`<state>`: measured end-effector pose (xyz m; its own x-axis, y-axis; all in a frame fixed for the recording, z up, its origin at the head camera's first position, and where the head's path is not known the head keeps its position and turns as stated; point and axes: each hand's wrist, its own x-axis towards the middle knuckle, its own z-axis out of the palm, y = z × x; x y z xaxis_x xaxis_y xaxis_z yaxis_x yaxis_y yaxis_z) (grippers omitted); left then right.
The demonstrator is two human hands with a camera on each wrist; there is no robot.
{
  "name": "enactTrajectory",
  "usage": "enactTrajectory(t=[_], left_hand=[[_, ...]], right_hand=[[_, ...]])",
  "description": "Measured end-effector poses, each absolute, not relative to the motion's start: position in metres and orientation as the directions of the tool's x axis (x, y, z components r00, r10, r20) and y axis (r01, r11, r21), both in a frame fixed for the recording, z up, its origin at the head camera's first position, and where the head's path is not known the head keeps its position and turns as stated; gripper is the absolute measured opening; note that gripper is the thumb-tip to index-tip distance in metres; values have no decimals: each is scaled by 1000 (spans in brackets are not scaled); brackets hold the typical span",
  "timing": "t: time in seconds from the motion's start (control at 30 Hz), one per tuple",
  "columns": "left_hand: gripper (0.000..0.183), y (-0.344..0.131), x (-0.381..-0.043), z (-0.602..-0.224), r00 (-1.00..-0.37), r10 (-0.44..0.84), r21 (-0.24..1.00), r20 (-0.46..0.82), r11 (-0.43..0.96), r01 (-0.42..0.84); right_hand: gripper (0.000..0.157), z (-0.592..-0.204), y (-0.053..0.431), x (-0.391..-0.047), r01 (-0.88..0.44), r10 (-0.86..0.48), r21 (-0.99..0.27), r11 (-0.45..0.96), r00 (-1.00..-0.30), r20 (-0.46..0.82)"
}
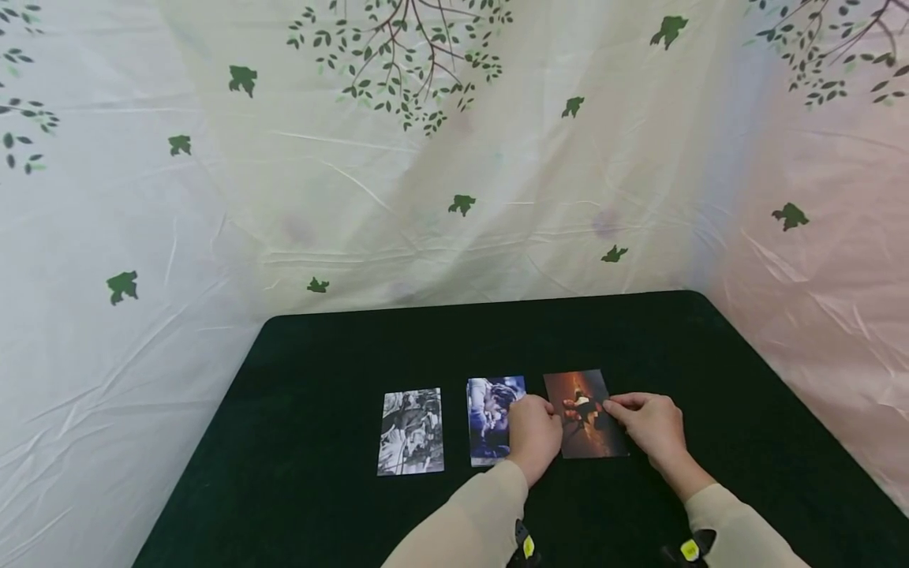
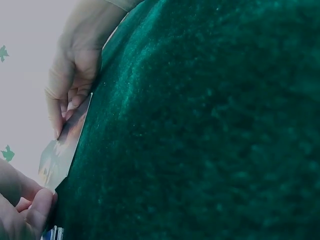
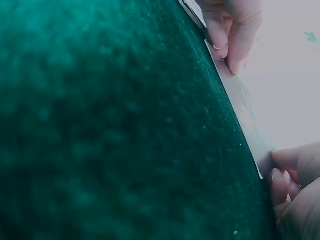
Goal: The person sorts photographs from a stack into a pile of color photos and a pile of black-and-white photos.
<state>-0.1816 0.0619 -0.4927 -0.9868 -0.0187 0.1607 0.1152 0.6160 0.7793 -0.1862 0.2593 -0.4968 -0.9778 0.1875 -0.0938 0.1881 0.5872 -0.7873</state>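
Observation:
An orange-and-brown picture card (image 1: 582, 430) lies between my two hands on the dark green cloth. My right hand (image 1: 653, 430) pinches its right edge with thumb and fingers. At its left edge, my left hand (image 1: 534, 434) pinches the card; in the head view this hand also overlaps the blue-and-white picture card (image 1: 486, 422) beside it. From the left wrist view, the card (image 2: 70, 145) appears nearly edge-on, with the left fingers (image 2: 40, 205) at its near end. The right wrist view has the right thumb (image 3: 287, 157) at the card's near corner.
A black-and-white picture card (image 1: 410, 434) lies at the left of the row. The blue-and-white card sits on a small stack, its layered edges (image 3: 192, 12) visible in the right wrist view. Behind the green table (image 1: 319, 355) hangs a leaf-printed curtain (image 1: 398, 173).

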Motion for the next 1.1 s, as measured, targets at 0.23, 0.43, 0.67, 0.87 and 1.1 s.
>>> enactTrajectory(t=[0.23, 0.43, 0.67, 0.87, 1.1], left_hand=[[6, 64, -182, -489, -989, -23, 781, 146, 616, 101], [7, 65, -183, -490, -994, -25, 789, 110, 610, 72], [7, 66, -185, -496, -990, -17, 765, 138, 637, 96], [7, 67, -185, -496, -988, -13, 741, 151, 663, 105], [8, 69, -184, -496, -985, -6, 716, 172, 688, 120]], right_hand=[[36, -498, 259, -185, 196, 209, -792, 578, -974, -88], [35, -498, 260, -184, 214, 216, -801, 558, -970, -108], [37, -501, 261, -183, 211, 208, -804, 556, -972, -111], [36, -502, 262, -183, 205, 202, -791, 577, -974, -105], [35, -499, 263, -182, 205, 174, -782, 588, -977, -125]])
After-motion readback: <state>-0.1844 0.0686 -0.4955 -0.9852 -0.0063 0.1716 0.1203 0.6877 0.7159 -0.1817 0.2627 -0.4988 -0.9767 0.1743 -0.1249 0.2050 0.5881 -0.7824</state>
